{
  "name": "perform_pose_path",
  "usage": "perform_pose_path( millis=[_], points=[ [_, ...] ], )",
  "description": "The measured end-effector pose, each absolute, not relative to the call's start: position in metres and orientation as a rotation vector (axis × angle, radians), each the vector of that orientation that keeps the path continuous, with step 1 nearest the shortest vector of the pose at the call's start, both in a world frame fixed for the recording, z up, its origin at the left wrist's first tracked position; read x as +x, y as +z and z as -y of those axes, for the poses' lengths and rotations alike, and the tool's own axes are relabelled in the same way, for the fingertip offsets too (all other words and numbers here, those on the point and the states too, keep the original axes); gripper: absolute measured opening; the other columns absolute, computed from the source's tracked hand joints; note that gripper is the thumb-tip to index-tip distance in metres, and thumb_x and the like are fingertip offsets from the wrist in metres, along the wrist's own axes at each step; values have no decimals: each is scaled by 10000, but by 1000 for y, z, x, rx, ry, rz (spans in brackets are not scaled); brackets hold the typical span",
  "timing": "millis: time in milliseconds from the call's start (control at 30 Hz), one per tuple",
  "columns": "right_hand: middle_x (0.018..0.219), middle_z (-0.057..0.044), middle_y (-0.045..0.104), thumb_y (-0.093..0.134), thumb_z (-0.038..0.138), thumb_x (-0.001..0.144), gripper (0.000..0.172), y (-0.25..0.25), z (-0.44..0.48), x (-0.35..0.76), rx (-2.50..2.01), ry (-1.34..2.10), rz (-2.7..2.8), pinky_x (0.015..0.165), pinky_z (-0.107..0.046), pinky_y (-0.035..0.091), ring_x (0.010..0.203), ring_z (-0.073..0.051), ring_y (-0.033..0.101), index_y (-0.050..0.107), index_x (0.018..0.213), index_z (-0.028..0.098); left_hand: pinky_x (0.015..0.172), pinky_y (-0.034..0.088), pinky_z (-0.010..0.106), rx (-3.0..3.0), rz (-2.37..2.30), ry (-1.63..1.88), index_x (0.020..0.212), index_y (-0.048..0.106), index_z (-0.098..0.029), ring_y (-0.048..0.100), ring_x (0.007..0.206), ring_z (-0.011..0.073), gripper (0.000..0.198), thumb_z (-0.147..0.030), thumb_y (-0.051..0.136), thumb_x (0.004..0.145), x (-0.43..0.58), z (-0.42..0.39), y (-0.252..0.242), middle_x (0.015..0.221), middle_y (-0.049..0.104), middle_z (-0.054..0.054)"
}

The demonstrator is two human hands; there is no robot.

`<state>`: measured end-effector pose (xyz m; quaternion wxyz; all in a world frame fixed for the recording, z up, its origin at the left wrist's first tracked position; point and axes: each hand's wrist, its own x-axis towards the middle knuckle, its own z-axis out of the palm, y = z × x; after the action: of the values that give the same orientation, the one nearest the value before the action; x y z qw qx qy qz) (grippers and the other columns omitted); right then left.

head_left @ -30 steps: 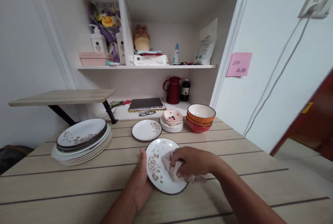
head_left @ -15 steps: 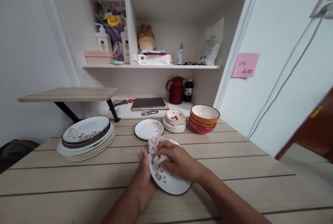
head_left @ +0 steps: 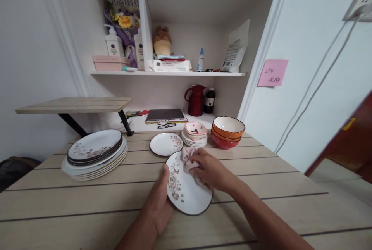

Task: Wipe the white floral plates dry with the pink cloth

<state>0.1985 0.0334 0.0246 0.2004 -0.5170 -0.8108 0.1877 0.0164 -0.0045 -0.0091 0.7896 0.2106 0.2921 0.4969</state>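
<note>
A white plate (head_left: 188,193) with a dark rim and brown flowers is tilted up off the table in front of me. My left hand (head_left: 161,199) grips its left edge, thumb on the rim and fingers hidden underneath. My right hand (head_left: 210,170) presses a crumpled pale pink cloth (head_left: 188,159) against the plate's upper right part. Just beyond it lies a matching plate (head_left: 164,144), flat on the table. Beside that one, a small pink-and-white dish (head_left: 196,129) sits on a stack of small white plates (head_left: 193,142).
At the left stands a stack of larger plates (head_left: 94,145) beside a raised wooden stand (head_left: 75,104). Stacked orange and red bowls (head_left: 228,131) are at the back right. Behind are eyeglasses (head_left: 166,125), a laptop (head_left: 165,114) and a red jug (head_left: 196,100) under the shelf (head_left: 168,73).
My right hand has slid the cloth to the right across the plate, uncovering the flower pattern on the left side. My left hand keeps its hold.
</note>
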Motion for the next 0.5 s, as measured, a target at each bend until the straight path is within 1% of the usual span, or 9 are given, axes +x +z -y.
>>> perform_pose_path(
  millis=[67,133,167,200,233,300,333,400,500],
  points=[
    [1328,-90,467,682,261,708,533,25,-31,205,-1441,559,2376,813,-297,440,971,-210,584,587,1231,234,1060,386,416,443,-653,1089,1358,496,-157,560,1213,279,609,-495,542,853,17,4,-11,1303,611,149],
    [1416,-100,397,739,234,617,774,28,-27,211,-1470,596,2488,778,-294,444,987,-227,587,486,1349,255,1057,388,423,430,-669,1092,1357,497,-160,549,1225,282,617,-511,537,850,16,3,-13,1315,603,147],
    [1402,-109,419,738,212,607,799,30,-25,214,-1509,578,2523,757,-295,441,975,-233,592,473,1360,247,1054,390,427,420,-675,1090,1359,495,-163,546,1229,283,623,-519,533,849,16,2,-13,1319,600,145],
    [1347,-114,478,723,192,621,745,34,-22,215,-1548,536,2550,737,-297,435,953,-236,596,502,1331,228,1051,393,429,409,-681,1088,1360,493,-163,545,1230,284,627,-526,528,849,16,2,-13,1320,599,145],
    [1259,-109,549,707,182,641,637,38,-20,216,-1569,485,2576,720,-297,425,928,-238,599,559,1260,210,1048,395,431,401,-685,1087,1361,491,-164,546,1228,284,630,-530,522,850,16,1,-14,1320,599,145],
    [1054,-74,643,705,212,672,374,46,-16,212,-1519,427,2662,687,-291,400,874,-234,597,651,1041,198,1040,403,428,395,-688,1087,1353,499,-160,559,1212,282,626,-537,508,854,16,1,-14,1309,607,148],
    [972,-53,659,716,242,677,276,48,-14,208,-1456,433,2713,672,-284,387,845,-227,595,661,945,202,1034,409,426,399,-684,1084,1345,508,-156,569,1199,282,621,-540,499,857,16,1,-14,1298,615,151],
    [907,-25,664,723,293,695,195,48,-10,196,-1310,473,2761,658,-272,370,807,-206,588,649,855,210,1016,423,425,413,-672,1072,1329,524,-155,591,1167,281,616,-553,476,863,16,2,-14,1266,637,153],
    [961,-31,654,638,322,799,141,37,-10,172,-1224,441,2592,691,-265,379,846,-192,580,633,889,214,982,448,422,416,-676,1054,1309,541,-152,625,1114,279,627,-582,449,861,17,2,-13,1195,678,152]
  ],
)
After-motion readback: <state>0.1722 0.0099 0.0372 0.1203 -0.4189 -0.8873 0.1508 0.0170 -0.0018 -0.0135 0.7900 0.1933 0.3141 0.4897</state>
